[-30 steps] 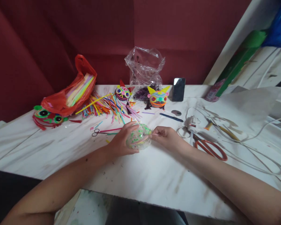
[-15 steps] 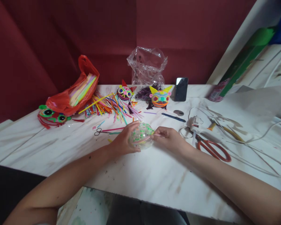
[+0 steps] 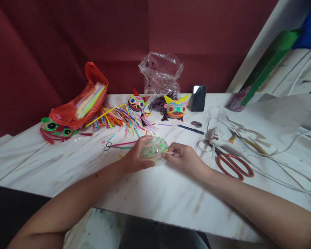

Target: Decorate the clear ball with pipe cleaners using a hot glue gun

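Observation:
A clear round ball [image 3: 155,148] with green specks and pale strips on it is held above the marbled table [image 3: 155,197]. My left hand [image 3: 136,156] wraps round its left side, thumb below and fingers above. At its right side my right hand [image 3: 182,157] pinches a thin pink strip [image 3: 171,152] that lies against the ball. Small scissors [image 3: 108,147] and a dark pink strip [image 3: 123,143] lie left of the ball, partly behind my left hand.
Behind stand decorated heads [image 3: 176,109], a phone [image 3: 198,98] and a clear bag [image 3: 162,74]. A red bag [image 3: 79,107] and many coloured strips [image 3: 114,117] lie back left. Red-handled scissors [image 3: 234,166], a glue gun [image 3: 214,136] and cables [image 3: 285,155] lie right.
My right hand has turned slightly and its fingers sit closer against the ball's right side. The ball has tilted a little in my left hand. The whole view has shifted slightly.

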{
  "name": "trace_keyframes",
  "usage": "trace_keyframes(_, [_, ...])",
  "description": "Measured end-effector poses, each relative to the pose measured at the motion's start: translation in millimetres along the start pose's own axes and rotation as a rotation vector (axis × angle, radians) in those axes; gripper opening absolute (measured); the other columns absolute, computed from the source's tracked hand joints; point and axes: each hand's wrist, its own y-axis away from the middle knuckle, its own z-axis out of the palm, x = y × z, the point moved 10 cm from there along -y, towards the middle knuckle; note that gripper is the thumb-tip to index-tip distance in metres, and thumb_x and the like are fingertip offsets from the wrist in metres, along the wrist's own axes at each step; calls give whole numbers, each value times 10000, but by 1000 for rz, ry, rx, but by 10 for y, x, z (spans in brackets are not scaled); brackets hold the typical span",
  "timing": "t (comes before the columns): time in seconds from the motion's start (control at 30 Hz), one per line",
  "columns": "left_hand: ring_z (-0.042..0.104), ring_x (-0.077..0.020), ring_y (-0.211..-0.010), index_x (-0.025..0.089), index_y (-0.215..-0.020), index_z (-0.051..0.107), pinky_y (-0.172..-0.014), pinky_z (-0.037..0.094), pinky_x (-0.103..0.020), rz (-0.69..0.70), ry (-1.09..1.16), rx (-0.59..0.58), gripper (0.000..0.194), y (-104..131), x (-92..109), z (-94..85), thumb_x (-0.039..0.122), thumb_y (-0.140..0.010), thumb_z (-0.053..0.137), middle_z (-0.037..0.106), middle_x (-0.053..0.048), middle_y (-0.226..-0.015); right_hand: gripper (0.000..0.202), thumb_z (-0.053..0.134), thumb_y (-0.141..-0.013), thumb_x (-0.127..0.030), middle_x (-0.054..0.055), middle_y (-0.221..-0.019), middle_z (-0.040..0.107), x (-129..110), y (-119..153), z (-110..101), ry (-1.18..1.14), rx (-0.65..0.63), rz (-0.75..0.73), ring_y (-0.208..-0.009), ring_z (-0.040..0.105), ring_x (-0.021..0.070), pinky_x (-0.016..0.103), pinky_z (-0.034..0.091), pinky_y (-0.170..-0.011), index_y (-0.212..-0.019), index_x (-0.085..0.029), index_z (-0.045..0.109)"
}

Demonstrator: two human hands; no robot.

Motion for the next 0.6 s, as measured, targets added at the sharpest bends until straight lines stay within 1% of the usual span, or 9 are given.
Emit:
trace_keyframes(0.1, [465, -357, -1258, 228, -1287, 355, -1043, 393, -534, -85, 75, 89, 785, 0, -51, -15, 530, -685, 758, 442, -155, -1343, 280, 570, -764, -435, -22, -573, 524, -60, 25, 5, 63, 30, -26, -541, 463, 117, 229, 325, -519, -627, -202, 498])
trace_keyframes(0.2, [520, -326, -1185, 230, -1243, 379, -978, 444, -477, -158, 138, 130, 738, 3, -117, -13, 466, -673, 783, 478, -135, -1294, 280, 566, -777, -432, -24, -567, 525, -91, 35, 24, 79, 32, -50, -531, 464, 116, 230, 324, -518, -629, -206, 490])
trace_keyframes(0.3, [535, -302, -1168, 246, -1237, 386, -964, 459, -440, -179, 209, 113, 714, 2, -148, -1, 402, -671, 792, 474, -106, -1315, 281, 557, -781, -425, -25, -567, 518, -87, 29, 38, 57, 15, -56, -543, 467, 118, 230, 341, -529, -623, -205, 483])
trace_keyframes(0.43, [503, -319, -1227, 251, -1245, 382, -997, 444, -449, -150, 250, 67, 734, -6, -136, -1, 349, -651, 801, 426, -110, -1373, 282, 549, -783, -420, -24, -573, 507, -70, 23, 50, 9, -7, -55, -559, 461, 116, 229, 357, -542, -618, -197, 495])
trace_keyframes(0.53, [503, -337, -1238, 249, -1290, 359, -996, 444, -457, -177, 245, 30, 776, -5, -163, 13, 331, -654, 797, 437, -126, -1381, 279, 543, -793, -416, -17, -577, 522, -65, 34, 49, 34, -6, -59, -552, 457, 117, 234, 354, -546, -625, -196, 505])
trace_keyframes(0.6, [511, -343, -1233, 244, -1311, 356, -993, 447, -461, -186, 234, 24, 791, -4, -172, 9, 328, -658, 793, 459, -129, -1372, 278, 534, -809, -407, -10, -573, 533, -91, 48, 43, 87, -1, -87, -543, 463, 122, 240, 347, -544, -626, -199, 502])
